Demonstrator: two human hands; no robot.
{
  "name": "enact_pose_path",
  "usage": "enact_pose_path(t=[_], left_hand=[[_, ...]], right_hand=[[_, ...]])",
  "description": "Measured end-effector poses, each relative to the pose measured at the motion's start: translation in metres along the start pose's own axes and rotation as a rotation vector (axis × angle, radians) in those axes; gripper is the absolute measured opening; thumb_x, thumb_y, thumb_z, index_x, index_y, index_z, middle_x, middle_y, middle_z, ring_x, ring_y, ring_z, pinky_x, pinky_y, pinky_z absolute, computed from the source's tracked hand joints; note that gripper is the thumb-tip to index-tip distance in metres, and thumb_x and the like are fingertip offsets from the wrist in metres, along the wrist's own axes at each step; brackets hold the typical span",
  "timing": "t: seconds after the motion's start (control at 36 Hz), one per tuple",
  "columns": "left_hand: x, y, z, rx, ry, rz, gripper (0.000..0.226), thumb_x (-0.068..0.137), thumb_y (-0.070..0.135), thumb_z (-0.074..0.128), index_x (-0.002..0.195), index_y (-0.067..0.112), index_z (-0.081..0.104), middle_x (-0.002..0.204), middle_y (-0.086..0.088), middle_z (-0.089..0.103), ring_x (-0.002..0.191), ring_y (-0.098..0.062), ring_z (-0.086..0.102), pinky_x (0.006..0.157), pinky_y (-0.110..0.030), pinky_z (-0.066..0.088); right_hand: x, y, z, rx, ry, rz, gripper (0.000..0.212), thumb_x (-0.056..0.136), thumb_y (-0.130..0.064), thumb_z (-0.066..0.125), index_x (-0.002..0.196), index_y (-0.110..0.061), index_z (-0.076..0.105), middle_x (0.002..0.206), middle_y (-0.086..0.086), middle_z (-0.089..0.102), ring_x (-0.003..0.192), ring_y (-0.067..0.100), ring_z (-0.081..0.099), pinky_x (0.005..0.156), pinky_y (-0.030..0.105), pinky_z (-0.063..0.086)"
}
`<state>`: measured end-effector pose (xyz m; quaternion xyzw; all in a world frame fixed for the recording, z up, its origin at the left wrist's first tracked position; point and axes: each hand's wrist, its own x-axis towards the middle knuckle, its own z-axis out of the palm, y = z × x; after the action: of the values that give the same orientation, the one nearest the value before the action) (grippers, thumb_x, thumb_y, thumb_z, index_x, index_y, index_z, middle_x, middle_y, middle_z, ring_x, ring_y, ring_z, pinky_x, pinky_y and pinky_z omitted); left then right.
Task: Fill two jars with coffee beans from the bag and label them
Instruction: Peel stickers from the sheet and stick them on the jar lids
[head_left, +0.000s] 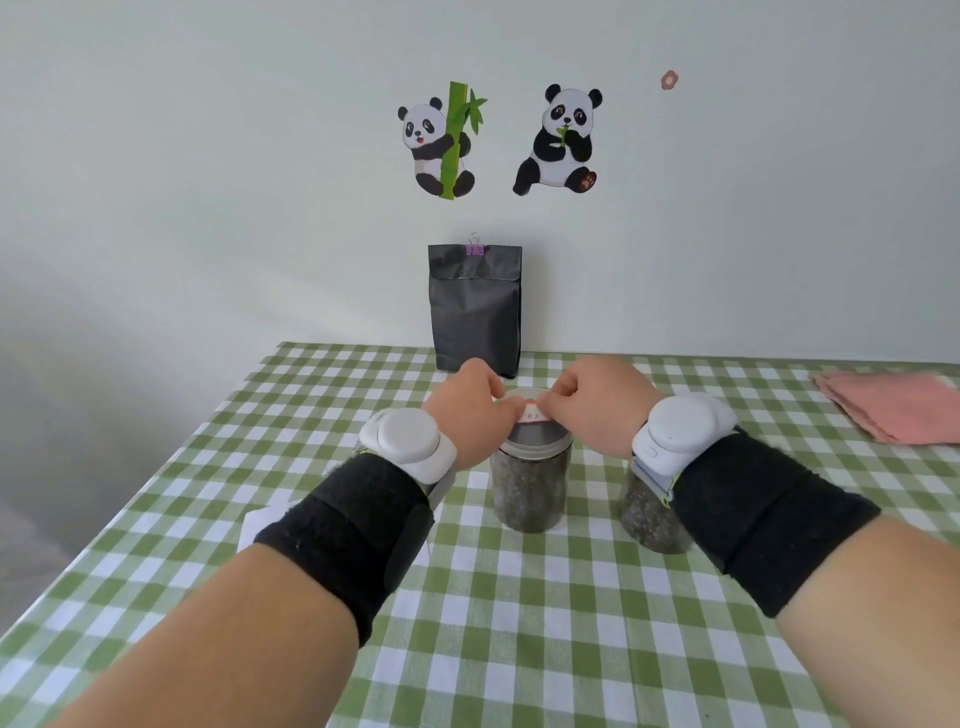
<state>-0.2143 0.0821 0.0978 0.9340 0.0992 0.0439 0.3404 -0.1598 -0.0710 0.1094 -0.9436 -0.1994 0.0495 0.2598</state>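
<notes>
Checked table (519, 623): bag (475, 306) standing clipped; mid jar (530, 488), right jar (652, 519) sitting full; left hand (475, 413), right hand (595, 410) pinching label (531, 414) over mid jar; labelling seemingly pending.

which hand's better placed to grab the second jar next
Probably the right hand: the second jar stands beside its wrist; the left hand sits left of the middle jar. Both pinch the label.

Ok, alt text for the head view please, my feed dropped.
The left hand and right hand pinch a small white label over the lid of a bean-filled jar. A second filled jar stands right of it; the clipped black bag stands behind.
</notes>
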Motion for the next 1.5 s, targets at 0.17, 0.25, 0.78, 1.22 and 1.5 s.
enact_pose_path(t=[0.17, 0.25, 0.78, 1.22, 1.5], left_hand=[[-0.003, -0.005, 0.011, -0.279, 0.012, -0.136, 0.025, 0.098, 0.031, 0.051, 0.122, 0.025, 0.054, 0.092, 0.001, 0.064, 0.062, -0.011, 0.052, 0.054, -0.022, 0.04], [-0.006, -0.003, 0.017, -0.362, 0.066, -0.154, 0.023, 0.099, 0.028, 0.046, 0.107, 0.015, 0.064, 0.086, 0.001, 0.061, 0.067, -0.013, 0.05, 0.06, -0.026, 0.04], [-0.03, 0.001, 0.023, -0.467, 0.046, -0.128, 0.02, 0.097, 0.037, 0.048, 0.096, 0.031, 0.067, 0.094, -0.002, 0.072, 0.084, -0.021, 0.066, 0.082, -0.047, 0.059], [-0.007, -0.009, 0.023, -0.433, 0.08, -0.22, 0.028, 0.094, 0.036, 0.048, 0.078, 0.015, 0.059, 0.073, -0.005, 0.049, 0.068, -0.019, 0.044, 0.063, -0.035, 0.041], [-0.023, -0.047, -0.02, -0.389, 0.274, -0.169, 0.028, 0.095, 0.038, 0.047, 0.087, 0.013, 0.059, 0.082, -0.001, 0.055, 0.074, -0.015, 0.05, 0.065, -0.033, 0.042]], right_hand=[[-0.006, 0.008, 0.009, 0.035, 0.109, 0.06, 0.019, 0.092, -0.036, 0.051, 0.087, -0.019, 0.059, 0.073, -0.002, 0.061, 0.066, 0.019, 0.058, 0.056, 0.03, 0.043], [-0.009, 0.007, 0.01, 0.069, 0.12, 0.076, 0.02, 0.094, -0.039, 0.05, 0.098, -0.02, 0.055, 0.081, -0.002, 0.062, 0.072, 0.018, 0.06, 0.061, 0.032, 0.047], [-0.013, 0.003, 0.013, 0.033, 0.034, 0.073, 0.029, 0.094, -0.047, 0.046, 0.103, -0.02, 0.054, 0.09, -0.001, 0.063, 0.08, 0.019, 0.061, 0.065, 0.034, 0.047], [-0.003, 0.005, 0.016, -0.047, 0.058, 0.073, 0.027, 0.099, -0.033, 0.037, 0.082, -0.015, 0.049, 0.069, 0.001, 0.054, 0.063, 0.022, 0.051, 0.05, 0.031, 0.034], [-0.015, -0.019, -0.001, 0.131, 0.274, 0.005, 0.023, 0.098, -0.037, 0.042, 0.101, -0.021, 0.057, 0.083, -0.003, 0.063, 0.07, 0.015, 0.059, 0.058, 0.029, 0.044]])
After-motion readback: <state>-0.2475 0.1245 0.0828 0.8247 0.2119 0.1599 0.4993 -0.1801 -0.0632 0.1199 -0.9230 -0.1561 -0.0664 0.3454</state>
